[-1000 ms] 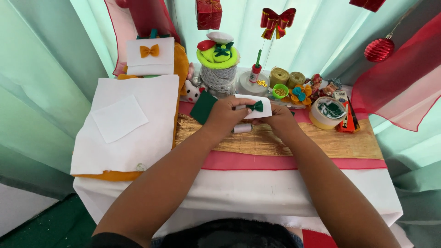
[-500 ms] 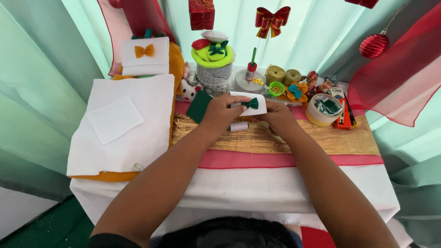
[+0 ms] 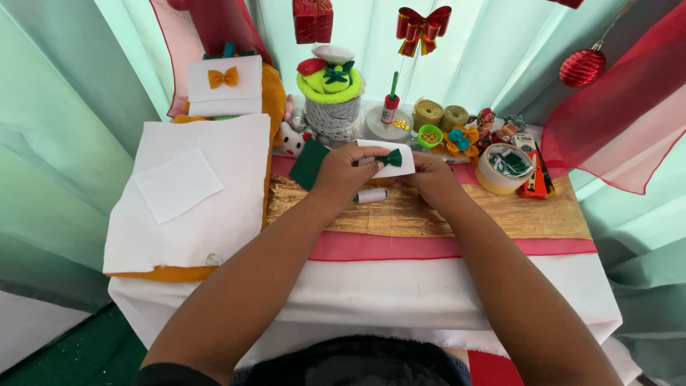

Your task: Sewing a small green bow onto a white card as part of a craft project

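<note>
My left hand point(image 3: 343, 171) and right hand point(image 3: 429, 177) both pinch a white felt piece point(image 3: 389, 159) bearing a small green bow point(image 3: 390, 158), held just above the gold runner point(image 3: 429, 211). A white thread spool point(image 3: 370, 195) lies on the runner below the piece; a dark green felt square point(image 3: 309, 163) sits left of it, a tape roll point(image 3: 503, 169) right.

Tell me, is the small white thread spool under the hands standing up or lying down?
Lying down. The small white thread spool rests on its side on the gold table runner.

Matt white felt piece point(image 3: 389, 159), fuzzy green bow point(image 3: 390, 158), shimmering gold cloth runner point(image 3: 500, 214)
</note>
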